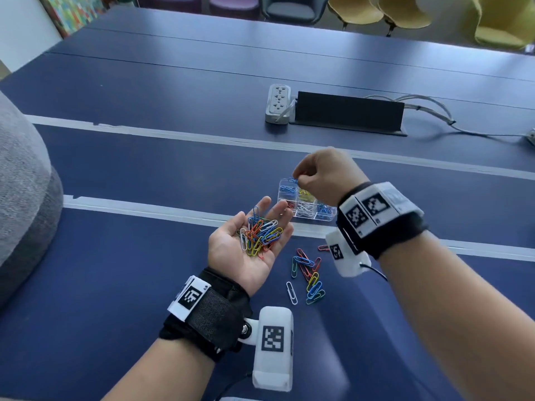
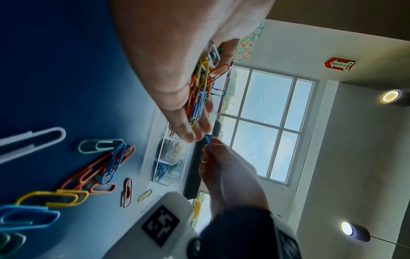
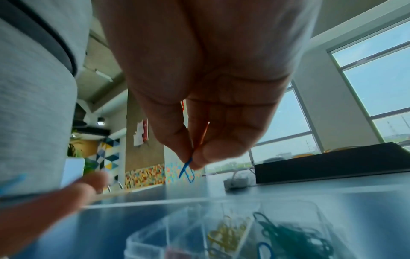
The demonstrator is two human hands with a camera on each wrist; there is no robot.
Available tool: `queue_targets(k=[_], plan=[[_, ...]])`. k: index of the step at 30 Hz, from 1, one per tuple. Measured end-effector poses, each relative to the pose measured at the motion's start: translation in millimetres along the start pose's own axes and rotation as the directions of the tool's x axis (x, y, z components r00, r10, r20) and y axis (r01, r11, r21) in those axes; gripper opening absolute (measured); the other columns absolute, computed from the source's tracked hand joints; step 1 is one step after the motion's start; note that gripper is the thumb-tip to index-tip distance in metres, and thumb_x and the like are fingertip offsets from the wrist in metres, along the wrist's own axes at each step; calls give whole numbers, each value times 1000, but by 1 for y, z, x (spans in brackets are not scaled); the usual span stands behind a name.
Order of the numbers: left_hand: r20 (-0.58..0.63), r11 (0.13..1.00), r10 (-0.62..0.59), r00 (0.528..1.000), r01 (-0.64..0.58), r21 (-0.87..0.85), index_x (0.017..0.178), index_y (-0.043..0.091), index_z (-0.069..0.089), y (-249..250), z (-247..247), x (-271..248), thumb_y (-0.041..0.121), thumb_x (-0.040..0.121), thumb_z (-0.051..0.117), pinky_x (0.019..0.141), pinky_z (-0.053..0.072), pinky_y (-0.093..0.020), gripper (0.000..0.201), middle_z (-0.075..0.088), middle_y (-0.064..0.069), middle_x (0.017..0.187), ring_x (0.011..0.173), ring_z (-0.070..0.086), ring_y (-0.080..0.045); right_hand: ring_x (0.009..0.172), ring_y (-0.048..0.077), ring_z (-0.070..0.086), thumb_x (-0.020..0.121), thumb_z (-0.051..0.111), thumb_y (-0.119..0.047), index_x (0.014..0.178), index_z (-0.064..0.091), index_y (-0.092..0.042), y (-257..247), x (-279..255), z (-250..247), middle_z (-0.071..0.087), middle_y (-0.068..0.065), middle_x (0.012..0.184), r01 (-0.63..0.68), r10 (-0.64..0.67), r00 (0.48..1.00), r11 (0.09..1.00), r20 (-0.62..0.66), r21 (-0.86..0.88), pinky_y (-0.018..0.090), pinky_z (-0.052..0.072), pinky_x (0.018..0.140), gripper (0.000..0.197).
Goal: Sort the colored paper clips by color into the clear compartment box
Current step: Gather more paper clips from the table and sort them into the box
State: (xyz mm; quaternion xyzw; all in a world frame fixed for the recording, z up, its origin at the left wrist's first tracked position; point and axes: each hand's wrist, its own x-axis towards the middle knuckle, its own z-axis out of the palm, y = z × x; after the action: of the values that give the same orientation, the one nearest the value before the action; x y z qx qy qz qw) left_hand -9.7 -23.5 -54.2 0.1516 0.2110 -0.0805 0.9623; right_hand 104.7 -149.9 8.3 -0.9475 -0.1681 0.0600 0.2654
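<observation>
Blue paper clip (image 3: 187, 170) pinched in right hand (image 1: 324, 176) fingers, second orange clip (image 3: 205, 135) only in wrist view, left hand (image 1: 249, 241) flat

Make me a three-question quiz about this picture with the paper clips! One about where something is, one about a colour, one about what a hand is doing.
1. Where is the mixed heap of clips?
A. on the left palm
B. on a chair
C. on the power strip

2. What colour clip does the right hand hold?
A. white
B. blue
C. yellow

3. How is the left hand?
A. a fist
B. flat on the table
C. open, palm up

Answers:
A: the clips lie on the left hand.
B: the right hand pinches a blue clip above the box.
C: the fingers are spread under the heap.
</observation>
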Motion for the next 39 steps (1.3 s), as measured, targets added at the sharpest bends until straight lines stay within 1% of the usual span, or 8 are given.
queue_targets(k=[4, 16, 21, 24, 27, 31, 36, 39], plan=[[17, 1000, 11, 1000, -11, -6, 114, 3, 60, 4, -4, -3, 28, 98, 28, 102, 41, -46, 44, 64, -21, 121, 117, 57, -36, 84, 22, 66, 78, 55, -9, 85, 75, -15, 5, 22, 12, 74, 7, 90, -18, 28, 997, 991, 76, -133, 31, 54, 81, 22], [57, 999, 12, 998, -10, -31, 113, 4, 61, 10, -6, 0, 31, 96, 31, 93, 47, -51, 44, 63, -22, 122, 116, 58, -37, 93, 19, 63, 82, 46, 0, 98, 73, -18, 8, 18, 14, 71, 5, 104, -12, 34, 990, 987, 137, -159, 22, 46, 82, 36], [58, 1000, -12, 998, 14, -27, 120, 7, 54, 7, 2, 0, 36, 93, 34, 102, 41, -48, 44, 61, -25, 124, 120, 54, -39, 72, 3, 56, 84, 50, -3, 93, 74, -17, 4, 0, 1, 70, 0, 88, 53, -50, 997, 998, -56, 45, 14, 41, 70, 30], [73, 999, -21, 997, 23, -26, 125, 6, 51, 6, 8, -1, 39, 92, 36, 104, 37, -50, 49, 57, -25, 129, 126, 50, -39, 58, -9, 53, 82, 62, -9, 88, 74, -20, -5, -21, -5, 64, -11, 74, 195, -200, 979, 973, 27, 126, 3, 36, 59, 18], [88, 999, 7, 996, -4, -33, 126, 1, 53, 5, 15, -3, 37, 86, 42, 98, 44, -50, 54, 65, -25, 116, 107, 63, -39, 60, 2, 54, 76, 71, -11, 87, 75, -22, -11, -42, -10, 62, -10, 72, 320, -339, 923, 939, 181, 127, 12, 40, 63, 16], [81, 1000, 5, 997, -5, -4, 130, -2, 50, 5, 20, -7, 37, 83, 44, 80, 51, -44, 61, 66, -26, 104, 89, 63, -38, 68, 10, 53, 69, 79, -21, 92, 74, -28, -11, -52, -7, 67, -1, 91, 367, -365, 881, 929, 301, 52, 26, 46, 71, 25], [83, 1000, 2, 997, 0, -31, 129, -3, 50, 3, 21, -9, 36, 85, 43, 96, 39, -44, 59, 62, -28, 110, 97, 58, -38, 65, 3, 50, 74, 73, -16, 87, 75, -24, -5, -52, -7, 67, -2, 85, 354, -357, 904, 933, 234, 59, 26, 44, 71, 15], [75, 999, -1, 997, 4, -33, 132, -3, 49, 2, 21, -7, 37, 87, 42, 102, 37, -47, 61, 62, -28, 113, 99, 60, -39, 65, 4, 54, 76, 72, -12, 86, 74, -22, -1, -53, -7, 67, -5, 79, 363, -377, 907, 926, 187, 103, 17, 41, 67, 14]])
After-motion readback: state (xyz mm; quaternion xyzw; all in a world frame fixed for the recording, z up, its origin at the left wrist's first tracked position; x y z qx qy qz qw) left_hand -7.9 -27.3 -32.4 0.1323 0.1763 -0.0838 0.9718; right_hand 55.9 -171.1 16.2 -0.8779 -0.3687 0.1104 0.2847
